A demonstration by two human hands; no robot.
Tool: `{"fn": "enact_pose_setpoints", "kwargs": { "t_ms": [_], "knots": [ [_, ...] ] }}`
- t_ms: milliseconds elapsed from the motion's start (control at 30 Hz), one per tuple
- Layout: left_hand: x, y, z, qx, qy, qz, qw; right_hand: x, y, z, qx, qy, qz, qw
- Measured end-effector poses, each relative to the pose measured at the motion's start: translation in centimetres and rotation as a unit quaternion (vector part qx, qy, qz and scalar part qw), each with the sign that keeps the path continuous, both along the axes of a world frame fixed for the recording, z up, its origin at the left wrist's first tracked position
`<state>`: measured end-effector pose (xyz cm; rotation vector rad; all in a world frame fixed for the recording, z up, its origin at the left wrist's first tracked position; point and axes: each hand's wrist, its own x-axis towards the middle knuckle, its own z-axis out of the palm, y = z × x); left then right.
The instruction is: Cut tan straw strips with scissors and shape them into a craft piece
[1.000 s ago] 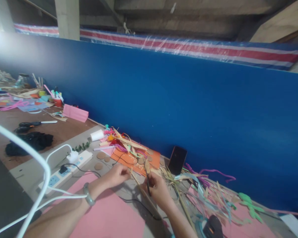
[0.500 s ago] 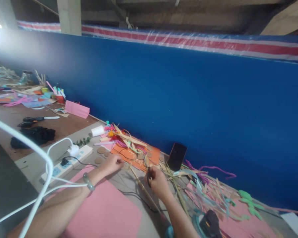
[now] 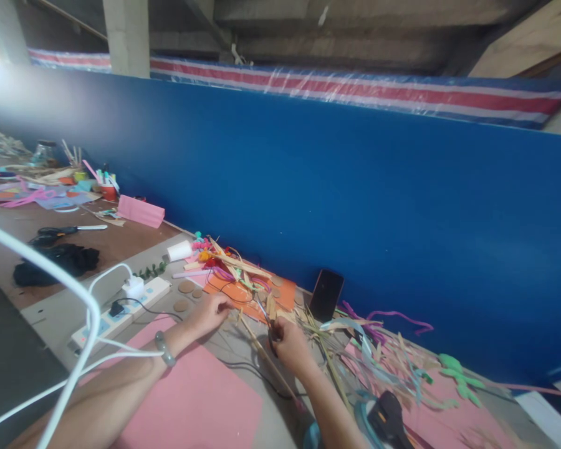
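The right hand (image 3: 287, 343) is closed around dark-handled scissors (image 3: 267, 319), blades pointing up and away toward the desk's far edge. The left hand (image 3: 210, 312), fingers curled, pinches a pale straw strip (image 3: 257, 346) whose long axis runs diagonally between both hands.

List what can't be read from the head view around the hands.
- Right hand: it closes on a dark-handled tool; the tool's kind is too small and blurred to tell.
- Left hand: fingers curled at thin straw strips; whether they pinch one is hidden by the hand itself.
- Black tool at the bottom edge: cut off by the frame.
- Phone screen: dark, nothing legible.
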<state>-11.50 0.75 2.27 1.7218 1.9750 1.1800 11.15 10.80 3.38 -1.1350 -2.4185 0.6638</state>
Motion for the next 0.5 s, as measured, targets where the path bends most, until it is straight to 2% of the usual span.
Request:
{"fn": "enact_pose_setpoints", "kwargs": {
  "t_ms": [167, 300, 400, 500],
  "knots": [
    [0.9, 0.0, -0.4, 0.018, 0.027, -0.079, 0.996, -0.4, -0.6, -0.4, 0.025, -0.046, -0.001, 0.999],
    [1.5, -0.2, -0.1, 0.029, 0.113, -0.164, 0.98, -1.0, -1.2, -0.8, 0.053, -0.065, -0.003, 0.996],
    [1.7, -0.5, -0.1, -0.009, 0.173, -0.172, 0.97, -1.2, -1.6, -1.0, 0.059, -0.07, 0.003, 0.996],
    [1.6, -0.7, 0.1, -0.039, 0.189, -0.15, 0.97, -1.2, -1.6, -1.1, 0.054, -0.069, 0.008, 0.996]
  ]
}}
